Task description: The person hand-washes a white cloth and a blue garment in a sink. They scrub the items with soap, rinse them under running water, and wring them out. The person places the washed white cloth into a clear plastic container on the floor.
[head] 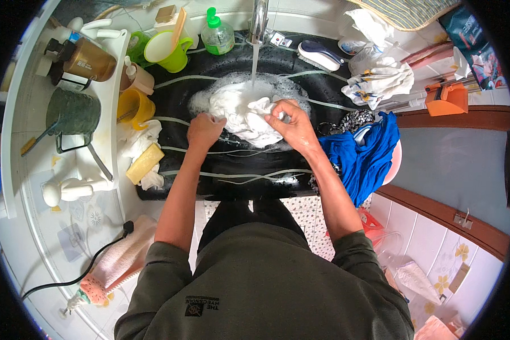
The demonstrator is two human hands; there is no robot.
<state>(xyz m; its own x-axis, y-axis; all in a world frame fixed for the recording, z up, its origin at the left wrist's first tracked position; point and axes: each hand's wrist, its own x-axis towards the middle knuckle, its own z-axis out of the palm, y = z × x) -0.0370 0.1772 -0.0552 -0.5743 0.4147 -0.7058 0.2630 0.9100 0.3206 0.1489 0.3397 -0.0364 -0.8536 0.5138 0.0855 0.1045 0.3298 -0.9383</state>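
Observation:
A wet white cloth (pixel 242 112) lies bunched in the black sink basin (pixel 187 157), with foamy water (pixel 295 87) around it. My left hand (pixel 206 131) grips the cloth's left side between thumb and fingers. On the right, my right hand (pixel 295 123) pinches a raised fold of the same cloth. Water runs from the chrome faucet (pixel 259 23) onto the back of the cloth. What the cloth is, its folds hide.
Left of the basin are a yellow soap bar (pixel 145 164), a yellow mug (pixel 136 106) and a green cup (pixel 170 53). A green-topped pump bottle (pixel 218 36) and a scrub brush (pixel 321 56) stand behind. Blue clothing (pixel 361 157) hangs over the right edge.

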